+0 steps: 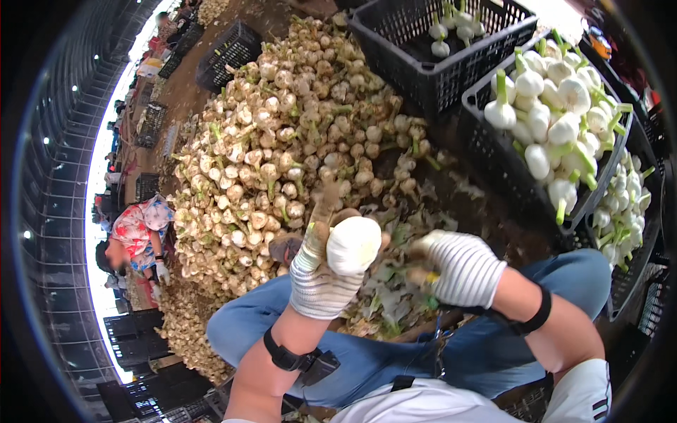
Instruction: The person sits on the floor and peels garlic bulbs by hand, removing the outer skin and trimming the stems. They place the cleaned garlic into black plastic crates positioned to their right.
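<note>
My left hand [330,269], in a striped knit glove with soiled fingers, grips a clean white garlic bulb [353,246] above my lap. My right hand [465,269], gloved the same way, is curled to the right of the bulb and apart from it. Its fingertips are blurred. A small yellow object [432,277], perhaps a tool handle, shows within its grasp; the rest is hidden. Between and below the hands, peeled garlic skins and leaf scraps [389,296] cover the ground. A large heap of unpeeled garlic bulbs [275,153] rises ahead of me.
At right, a black plastic crate [508,174] brims with white garlic bulbs [563,129], beside another filled crate [648,232]. A further crate [444,79] holds several bulbs. A co-worker [138,232] bends over the heap's left side. My bent knees [576,280] flank the scraps.
</note>
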Demonstrator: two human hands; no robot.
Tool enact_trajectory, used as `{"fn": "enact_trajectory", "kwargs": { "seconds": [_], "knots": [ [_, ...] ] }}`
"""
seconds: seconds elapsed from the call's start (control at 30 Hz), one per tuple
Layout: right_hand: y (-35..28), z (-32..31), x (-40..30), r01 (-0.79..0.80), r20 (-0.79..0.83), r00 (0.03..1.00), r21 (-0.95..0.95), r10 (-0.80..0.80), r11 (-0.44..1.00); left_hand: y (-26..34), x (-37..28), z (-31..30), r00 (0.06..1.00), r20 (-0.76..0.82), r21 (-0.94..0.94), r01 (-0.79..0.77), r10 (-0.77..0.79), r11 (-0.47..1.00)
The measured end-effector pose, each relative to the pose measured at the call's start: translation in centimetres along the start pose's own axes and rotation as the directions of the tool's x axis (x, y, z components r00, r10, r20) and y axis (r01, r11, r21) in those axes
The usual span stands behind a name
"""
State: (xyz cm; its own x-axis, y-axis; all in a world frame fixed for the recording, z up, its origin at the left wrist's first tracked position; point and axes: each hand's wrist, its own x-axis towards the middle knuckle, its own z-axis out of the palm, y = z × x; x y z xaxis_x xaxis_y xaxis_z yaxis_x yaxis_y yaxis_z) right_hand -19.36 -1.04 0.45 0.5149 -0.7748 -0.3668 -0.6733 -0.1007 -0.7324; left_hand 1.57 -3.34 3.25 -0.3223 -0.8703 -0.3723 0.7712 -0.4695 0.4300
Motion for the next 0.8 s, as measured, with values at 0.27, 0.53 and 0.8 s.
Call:
{"fn": "enact_trajectory", "kwargs": {
  "seconds": [0.27, 0.53, 0.8],
  "knots": [
    [-0.3, 0.2, -0.7, 0.155, 0.013, 0.988, -0.166, -0.155, 0.974, -0.6, 6.3, -11.2, 0.86, -0.464, 0.426, 0.006, 0.213, 0.905],
    [0.9, 0.7, -0.6, 0.097, 0.215, 0.976, -0.25, -0.043, 0.963, 0.5, 15.9, 5.5, 0.946, -0.023, 0.289, -0.303, 0.323, 0.908],
    [1.0, 0.8, -0.6, 0.132, 0.118, 0.987, -0.177, -0.112, 0.975, 0.1, 19.2, -8.0, 0.967, -0.142, 0.329, -0.157, 0.213, 0.931]
  ]
}}
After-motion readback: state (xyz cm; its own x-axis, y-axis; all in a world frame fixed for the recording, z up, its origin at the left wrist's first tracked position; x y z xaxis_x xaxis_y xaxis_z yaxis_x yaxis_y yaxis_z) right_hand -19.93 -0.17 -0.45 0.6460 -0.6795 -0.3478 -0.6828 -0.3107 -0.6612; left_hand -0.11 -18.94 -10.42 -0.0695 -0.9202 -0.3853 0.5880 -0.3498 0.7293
